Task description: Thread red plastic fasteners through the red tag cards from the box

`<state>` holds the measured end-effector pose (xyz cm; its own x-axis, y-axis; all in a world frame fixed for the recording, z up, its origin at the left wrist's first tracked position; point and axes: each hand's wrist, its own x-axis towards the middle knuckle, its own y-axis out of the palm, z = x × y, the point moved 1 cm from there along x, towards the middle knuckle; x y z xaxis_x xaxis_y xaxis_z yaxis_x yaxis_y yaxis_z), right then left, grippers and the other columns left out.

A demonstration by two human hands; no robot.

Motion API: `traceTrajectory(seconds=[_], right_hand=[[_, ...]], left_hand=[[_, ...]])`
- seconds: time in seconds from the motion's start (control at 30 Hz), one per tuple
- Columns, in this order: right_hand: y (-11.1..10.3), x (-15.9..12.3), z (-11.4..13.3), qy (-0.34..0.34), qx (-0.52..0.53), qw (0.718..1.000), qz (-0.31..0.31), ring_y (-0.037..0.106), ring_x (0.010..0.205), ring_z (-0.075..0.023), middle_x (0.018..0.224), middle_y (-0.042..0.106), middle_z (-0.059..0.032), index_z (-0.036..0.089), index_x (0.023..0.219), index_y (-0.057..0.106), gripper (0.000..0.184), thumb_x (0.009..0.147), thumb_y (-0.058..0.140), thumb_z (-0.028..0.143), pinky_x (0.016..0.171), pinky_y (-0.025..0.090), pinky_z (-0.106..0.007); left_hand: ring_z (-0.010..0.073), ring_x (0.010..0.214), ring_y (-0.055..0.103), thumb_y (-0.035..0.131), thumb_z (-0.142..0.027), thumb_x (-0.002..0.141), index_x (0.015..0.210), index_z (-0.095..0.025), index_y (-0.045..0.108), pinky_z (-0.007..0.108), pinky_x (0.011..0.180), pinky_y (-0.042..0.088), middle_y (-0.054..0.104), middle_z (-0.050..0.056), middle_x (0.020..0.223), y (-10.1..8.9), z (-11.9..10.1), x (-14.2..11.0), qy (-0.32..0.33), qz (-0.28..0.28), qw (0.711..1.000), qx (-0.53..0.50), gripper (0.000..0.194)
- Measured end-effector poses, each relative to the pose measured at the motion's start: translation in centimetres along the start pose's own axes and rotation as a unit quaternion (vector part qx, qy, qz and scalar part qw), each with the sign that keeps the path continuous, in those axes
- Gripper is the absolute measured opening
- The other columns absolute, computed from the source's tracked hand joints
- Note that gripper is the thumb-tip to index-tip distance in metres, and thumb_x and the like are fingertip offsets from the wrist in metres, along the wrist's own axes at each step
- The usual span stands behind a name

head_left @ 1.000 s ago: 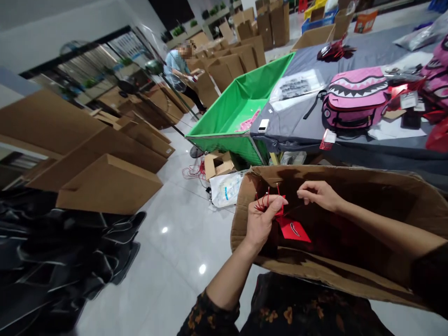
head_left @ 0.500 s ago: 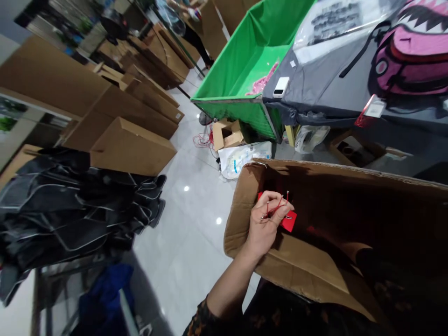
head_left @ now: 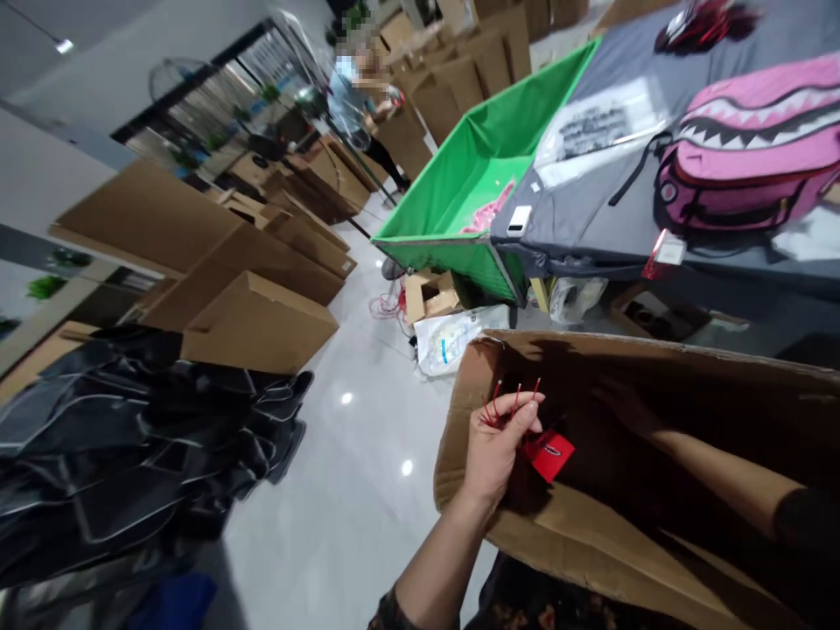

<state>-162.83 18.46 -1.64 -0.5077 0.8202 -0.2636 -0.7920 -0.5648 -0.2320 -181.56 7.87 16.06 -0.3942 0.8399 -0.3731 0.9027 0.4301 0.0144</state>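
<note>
While the left hand (head_left: 492,451) has thumb and fingertips pressed together on thin red cords (head_left: 515,400), the right hand (head_left: 622,404) is down in shadow inside the cardboard box (head_left: 463,429). Clock refs = around left hand, as seen in the head view.

Left: clamped on the cords; their pale tips poke up between the fingers at 12. Red tag (head_left: 552,455) sits just off the thumb side, between 3 and 4, flat face showing with a small dark-and-white print, over the box opening.

Right: between 2 and 3, apart from left. Fingers too dim, can't tell if it's gripping anything.

Surroundings: green bin (head_left: 452,254) at 12, pink scraps (head_left: 489,213) in it. Grey-covered table (head_left: 594,223) at 1, white device (head_left: 521,220) on its near corner, pink backpack (head_left: 735,166) between 1 and 2. White printed bag (head_left: 446,343) on the floor at 11. Person (head_left: 346,98) farther off, also 11. Black pile (head_left: 141,437) at 9, brown carton (head_left: 266,324) at 10, beside it.
</note>
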Motion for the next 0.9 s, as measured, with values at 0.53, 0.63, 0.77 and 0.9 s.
traceTrajectory(seconds=[0.53,0.63,0.77,0.9], right_hand=[[-1.7,-9.4,14.6,-0.018,0.136,0.99,0.033,0.061,0.087,-0.0205,0.092,0.067,-0.0046,0.019,0.094,0.064,0.045,0.087,0.058,0.064,0.078,0.052,-0.03],[-1.8,-10.0,14.6,-0.027,0.127,0.991,0.023,0.061,0.082,-0.0191,0.086,0.065,-0.0032,0.02,0.119,0.056,0.055,0.086,0.062,0.063,0.072,0.053,-0.029],[-2.2,-10.4,14.5,-0.023,0.12,0.993,0.007,0.052,0.065,-0.014,0.075,0.058,0.0023,0.023,0.132,0.04,0.065,0.086,0.061,0.063,0.06,0.046,-0.026],[-2.0,-10.1,14.8,-0.046,0.077,0.996,0.019,0.042,0.06,-0.0122,0.068,0.049,0.0057,0.024,0.126,0.043,0.059,0.086,0.06,0.063,0.055,0.037,-0.025]], left_hand=[[0.01,0.059,0.053,0.08,-0.05,0.072,0.081,-0.014,0.078,0.024,0.069,0.044,0.066,0.001,0.06,-0.2,-0.2,-1.9,0.021,0.14,0.99,-0.006,0.037],[0.0097,0.058,0.052,0.08,-0.052,0.071,0.08,-0.014,0.077,0.024,0.067,0.043,0.066,0.001,0.061,-0.2,0.1,-2.0,0.021,0.151,0.988,-0.009,0.039],[0.0114,0.067,0.057,0.081,-0.051,0.071,0.078,-0.014,0.076,0.023,0.068,0.043,0.072,0.004,0.074,-0.2,0.1,-2.4,0.043,0.177,0.983,-0.021,0.038],[0.0158,0.079,0.062,0.08,-0.05,0.072,0.081,-0.015,0.078,0.025,0.075,0.046,0.077,0.008,0.09,-0.2,-0.1,-3.0,0.04,0.182,0.982,-0.019,0.036]])
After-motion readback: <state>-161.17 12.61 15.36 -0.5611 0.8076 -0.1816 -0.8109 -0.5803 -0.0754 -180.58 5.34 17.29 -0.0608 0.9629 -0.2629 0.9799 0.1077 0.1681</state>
